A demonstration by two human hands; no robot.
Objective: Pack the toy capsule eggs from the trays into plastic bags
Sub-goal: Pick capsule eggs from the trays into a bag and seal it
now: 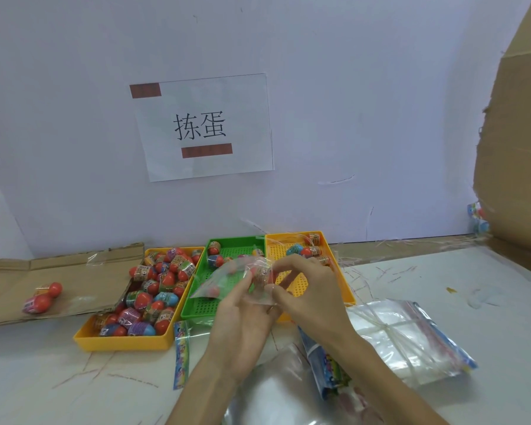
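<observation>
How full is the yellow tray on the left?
Nearly full: capsule eggs are heaped across the left yellow tray, hiding almost all of its floor.

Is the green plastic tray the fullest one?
No, the left yellow plastic tray holds far more capsule eggs than the green plastic tray.

Grn tray (198,314), 2 yel trays (123,342), red/blue eggs (167,279)

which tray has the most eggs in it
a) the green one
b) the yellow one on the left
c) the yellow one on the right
b: the left yellow tray is heaped with eggs, while the green tray and the right yellow tray hold only a few each.
</observation>
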